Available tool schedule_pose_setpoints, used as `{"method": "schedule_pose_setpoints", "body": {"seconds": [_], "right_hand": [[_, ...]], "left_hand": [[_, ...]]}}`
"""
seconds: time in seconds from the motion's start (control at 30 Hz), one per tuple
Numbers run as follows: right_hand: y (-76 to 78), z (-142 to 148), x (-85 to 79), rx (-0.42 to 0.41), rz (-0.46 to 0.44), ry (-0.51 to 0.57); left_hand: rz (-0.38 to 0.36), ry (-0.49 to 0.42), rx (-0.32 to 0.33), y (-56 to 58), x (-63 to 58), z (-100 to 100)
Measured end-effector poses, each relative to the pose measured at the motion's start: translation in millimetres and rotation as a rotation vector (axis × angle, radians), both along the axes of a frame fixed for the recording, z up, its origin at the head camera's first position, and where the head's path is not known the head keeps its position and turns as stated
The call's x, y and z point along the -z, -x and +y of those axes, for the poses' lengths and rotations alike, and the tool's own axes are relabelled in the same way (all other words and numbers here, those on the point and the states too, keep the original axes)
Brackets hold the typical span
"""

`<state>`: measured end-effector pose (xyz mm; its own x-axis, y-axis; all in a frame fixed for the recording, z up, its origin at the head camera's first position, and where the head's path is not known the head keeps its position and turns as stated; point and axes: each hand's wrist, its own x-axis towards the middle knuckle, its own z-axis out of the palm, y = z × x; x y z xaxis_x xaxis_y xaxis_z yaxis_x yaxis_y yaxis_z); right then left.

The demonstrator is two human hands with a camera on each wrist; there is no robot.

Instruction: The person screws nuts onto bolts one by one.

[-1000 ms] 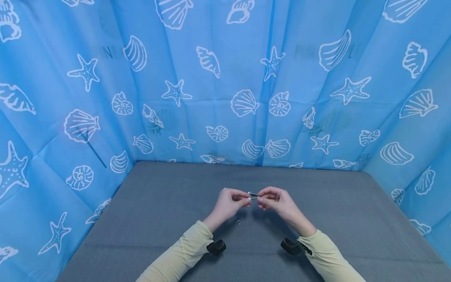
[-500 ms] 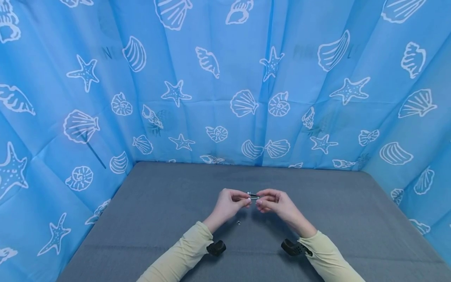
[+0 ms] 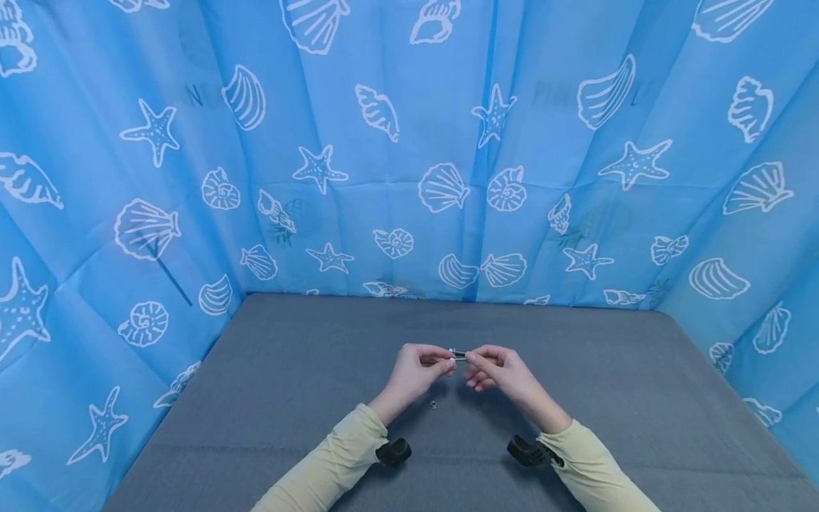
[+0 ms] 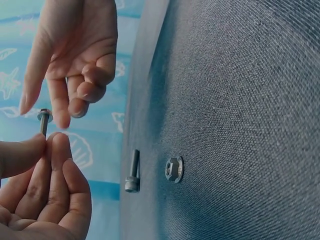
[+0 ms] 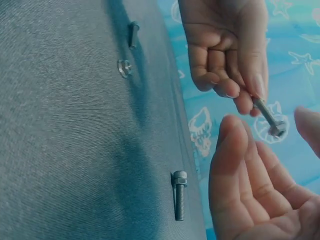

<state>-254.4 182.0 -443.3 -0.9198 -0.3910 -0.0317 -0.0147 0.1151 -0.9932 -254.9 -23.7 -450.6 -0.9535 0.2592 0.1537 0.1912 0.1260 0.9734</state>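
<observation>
My left hand (image 3: 414,370) pinches a metal bolt (image 5: 267,113) by one end, between thumb and fingertips. A flanged hex nut (image 4: 45,114) sits on the bolt's far end, which points toward my right hand (image 3: 508,373). That hand is held up with its thumb (image 4: 31,87) and forefinger apart, on either side of the nut; its other fingers are loosely bent. In the right wrist view its fingertips stand near the bolt without closing on it. The bolt's other end is hidden in the left fingers.
A loose flange nut (image 4: 174,169) lies on the grey cloth-covered table (image 3: 320,341). Beyond it lies a bolt with a nut near its head (image 5: 180,195), and another bolt (image 5: 133,35) lies farther left. A blue shell-patterned curtain (image 3: 409,156) surrounds the table.
My right fingers have shifted at the nut: the thumb has moved up and the fingers have spread. The left hand keeps its pinch and place.
</observation>
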Motion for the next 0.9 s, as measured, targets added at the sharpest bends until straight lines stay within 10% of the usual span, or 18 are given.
{"method": "schedule_pose_setpoints", "body": {"seconds": [0.4,0.7,0.9], "right_hand": [[-2.1,-1,0.4,-0.022,0.000,-0.043],[-2.7,0,-1.1,-0.013,0.028,0.004],[-4.3,0,-4.4,0.000,-0.001,-0.055]], "left_hand": [[0.000,-0.008,-0.017,-3.3,1.1,2],[0.005,-0.011,-0.008,-23.3,-30.4,1],[0.000,-0.002,-0.016,-6.0,-2.4,2]]}}
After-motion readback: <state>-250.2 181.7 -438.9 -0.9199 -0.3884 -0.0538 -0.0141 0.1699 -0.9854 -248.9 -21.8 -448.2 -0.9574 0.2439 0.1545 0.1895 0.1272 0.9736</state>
